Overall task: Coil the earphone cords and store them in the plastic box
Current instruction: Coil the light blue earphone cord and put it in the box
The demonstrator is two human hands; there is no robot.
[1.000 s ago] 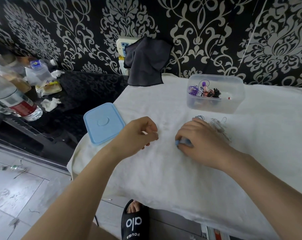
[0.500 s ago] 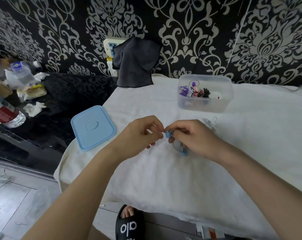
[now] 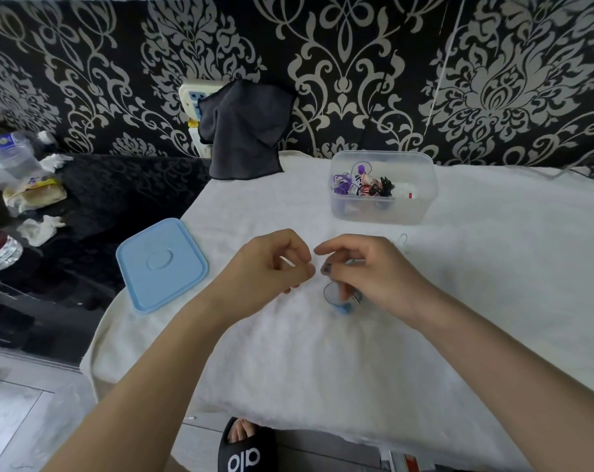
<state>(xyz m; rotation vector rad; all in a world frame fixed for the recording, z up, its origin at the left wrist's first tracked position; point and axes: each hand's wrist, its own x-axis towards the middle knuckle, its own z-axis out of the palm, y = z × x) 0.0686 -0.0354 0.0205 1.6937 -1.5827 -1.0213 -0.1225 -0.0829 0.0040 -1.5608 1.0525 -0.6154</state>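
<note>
Right hand (image 3: 373,277) fingers pinched on blue earphone cord (image 3: 336,296), small loop hanging under palm over white cloth (image 3: 322,369). Left hand (image 3: 271,270) fingertips closed together beside; whether on cord, cannot tell. Plastic box (image 3: 384,212) behind, open. Risk: thin cord slips from pinch, loop springs open, tangles.

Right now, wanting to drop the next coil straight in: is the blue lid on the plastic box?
No, the blue lid lies flat on the white cloth, left of the open plastic box.

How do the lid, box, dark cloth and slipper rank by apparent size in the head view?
1. Box, lid and cloth: too alike to rank.
2. Slipper, smallest, though partly cut off.
</note>
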